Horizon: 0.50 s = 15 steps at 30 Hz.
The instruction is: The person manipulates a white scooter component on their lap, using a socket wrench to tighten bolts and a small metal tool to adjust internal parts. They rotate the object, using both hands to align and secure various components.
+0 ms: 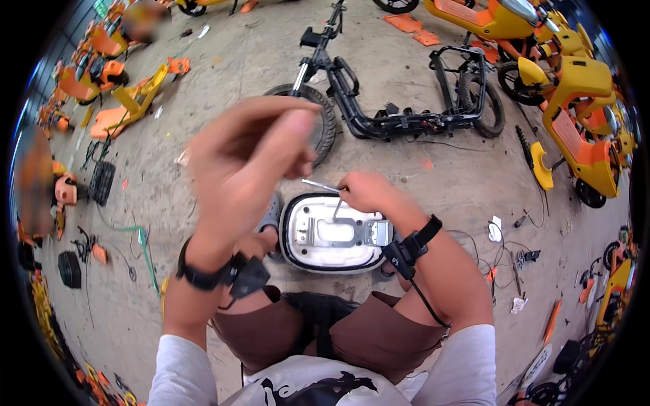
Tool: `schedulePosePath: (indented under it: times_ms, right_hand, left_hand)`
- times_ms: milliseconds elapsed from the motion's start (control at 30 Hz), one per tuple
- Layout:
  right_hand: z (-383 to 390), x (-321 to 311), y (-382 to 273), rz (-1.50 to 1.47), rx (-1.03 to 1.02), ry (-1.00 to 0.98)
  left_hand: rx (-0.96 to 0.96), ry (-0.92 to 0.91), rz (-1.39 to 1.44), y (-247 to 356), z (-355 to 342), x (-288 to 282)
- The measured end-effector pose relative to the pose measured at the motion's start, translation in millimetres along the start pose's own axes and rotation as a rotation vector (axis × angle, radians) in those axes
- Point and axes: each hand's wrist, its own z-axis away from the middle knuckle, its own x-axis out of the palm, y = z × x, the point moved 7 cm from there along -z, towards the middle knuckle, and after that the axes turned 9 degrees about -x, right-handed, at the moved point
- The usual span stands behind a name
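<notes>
An upturned scooter seat (294, 256), white on its underside with a dark rim, lies on the floor between my feet. My right hand (371, 193) is closed on a metal T-handle wrench (320, 185), whose shaft points down to the oval plate in the middle of the seat's underside. A metal hinge bracket (378, 233) is at the seat's right end. In front of the seat's left side my left hand (240, 162) is raised, touching nothing visible. Its fingers are curled in toward the thumb, slightly blurred; whether something small is between them is hidden.
A stripped black scooter frame (396, 125) with wheels stands just beyond the seat. Yellow scooters (575, 88) line the right side, and more stand at the left. Loose cables (479, 252), a black crate-like part (101, 183) and orange panels (412, 28) lie on the concrete.
</notes>
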Motion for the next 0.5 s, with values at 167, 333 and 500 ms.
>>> schedulePosePath:
  times_ms: [167, 333, 500]
  right_hand:
    - [-2.9, 3.0, 0.6, 0.009, 0.013, 0.01]
    - [7.1, 12.5, -10.4, -0.324, 0.245, -0.206]
    - [1.4, 27.1, 1.8, -0.334, 0.135, -0.21]
  left_hand:
    - [-0.597, -0.371, -0.339, -164.3, 8.8, 16.6]
    - [-0.3, -0.513, -0.862, -184.5, 42.9, 42.0]
    - [-0.39, -0.601, -0.937, -191.0, 48.0, 45.7]
